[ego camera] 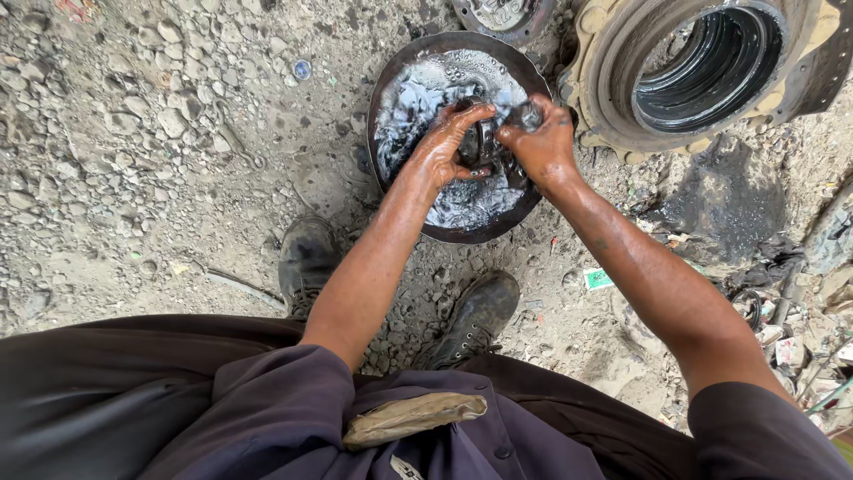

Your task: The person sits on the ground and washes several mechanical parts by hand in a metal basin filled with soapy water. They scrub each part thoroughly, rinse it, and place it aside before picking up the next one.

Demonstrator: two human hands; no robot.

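gripping a dark, greasy metal ring (481, 140) between my left hand (442, 147) and right hand (544, 142), both closed on it, over the pan's (388, 84) far-right rim. oily fingers could let it slip and splash the murky liquid (418, 98).

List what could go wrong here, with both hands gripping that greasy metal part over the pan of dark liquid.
1. The oily dark metal ring-shaped part could slip from the left hand and right hand and splash.
2. The round shallow metal pan of grey-black liquid sits on uneven gravel; a knock might tip it.
3. The black boots stand close, so spills could reach them.
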